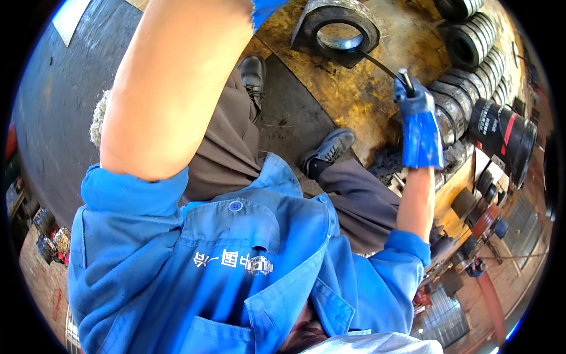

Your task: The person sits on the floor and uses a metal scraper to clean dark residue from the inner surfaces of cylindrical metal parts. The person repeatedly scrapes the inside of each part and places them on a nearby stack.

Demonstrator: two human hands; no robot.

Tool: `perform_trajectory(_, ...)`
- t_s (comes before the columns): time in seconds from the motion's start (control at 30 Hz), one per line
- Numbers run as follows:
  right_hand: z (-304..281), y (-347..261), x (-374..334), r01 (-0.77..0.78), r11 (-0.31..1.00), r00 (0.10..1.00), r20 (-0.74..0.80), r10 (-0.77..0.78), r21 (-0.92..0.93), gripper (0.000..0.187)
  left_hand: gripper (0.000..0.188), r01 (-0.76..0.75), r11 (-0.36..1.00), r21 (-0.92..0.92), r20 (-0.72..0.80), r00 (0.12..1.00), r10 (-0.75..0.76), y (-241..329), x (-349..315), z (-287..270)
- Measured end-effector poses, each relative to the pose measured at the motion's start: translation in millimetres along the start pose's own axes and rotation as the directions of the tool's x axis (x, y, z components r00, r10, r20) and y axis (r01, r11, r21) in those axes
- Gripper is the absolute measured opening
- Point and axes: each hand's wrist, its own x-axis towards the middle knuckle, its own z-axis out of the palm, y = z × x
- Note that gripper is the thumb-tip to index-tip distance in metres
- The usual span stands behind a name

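Note:
My right hand, in a blue glove, is closed around the handle of a thin metal rod with a crosswise handle. The dark rod slants up and left from the fist to the lower edge of a thick metal ring-shaped part. This part has a wide round bore, shiny inside, and lies on the yellow, oil-stained surface. My left arm stretches up across the view. Only the blue cuff of my left glove shows at the top edge; its fingers are out of sight.
Rows of dark metal rings line the right side. Beside them stands a black bucket with a red stripe. My shoes are below the metal part. A grey surface spreads at the left.

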Motion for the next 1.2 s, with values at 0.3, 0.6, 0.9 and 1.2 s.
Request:
perform_trajectory(0.3,31,17,-45,-0.499,0.617,0.830,0.130,0.543,0.609,0.026,0.056,0.022,1.000,0.018,0.044,0.999,-0.023,-5,3,12)
perform_trajectory(0.6,95,41,-64,-0.215,0.015,0.810,0.170,0.561,0.976,0.021,0.057,0.037,0.998,0.041,0.074,0.996,-0.040,-16,-8,29)
perform_trajectory(0.9,113,34,-61,-0.164,-0.073,0.793,0.175,0.583,0.984,0.020,0.061,0.368,0.900,-0.233,0.414,0.875,-0.251,-14,14,24)
perform_trajectory(1.2,106,33,-63,-0.187,-0.064,0.760,0.186,0.623,0.980,0.020,0.067,0.127,0.988,0.087,0.050,0.990,-0.131,-22,-6,60)
